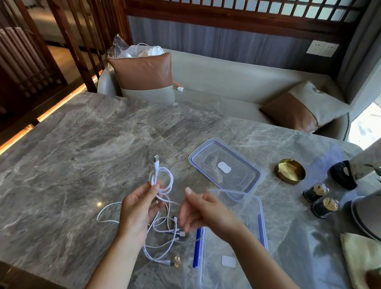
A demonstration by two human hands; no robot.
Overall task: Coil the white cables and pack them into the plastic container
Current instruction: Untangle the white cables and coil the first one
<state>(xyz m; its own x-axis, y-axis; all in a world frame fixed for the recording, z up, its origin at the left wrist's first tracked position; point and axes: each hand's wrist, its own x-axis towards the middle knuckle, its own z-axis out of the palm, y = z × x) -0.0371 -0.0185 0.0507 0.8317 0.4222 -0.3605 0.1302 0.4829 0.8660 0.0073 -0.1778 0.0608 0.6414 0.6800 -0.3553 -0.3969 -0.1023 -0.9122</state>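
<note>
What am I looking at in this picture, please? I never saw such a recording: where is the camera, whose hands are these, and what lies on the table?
There is no machine here. A person wears one camera on the head; it looks down at their own two bare hands. The left hand grips a partly coiled white cable, its plug pointing up. The right hand is beside it, blurred, so I cannot tell whether it holds anything. More loose white cables lie on the marble table below the hands. At the right stands the open plastic container; its lid lies beyond it, with a brass ashtray further right.
</note>
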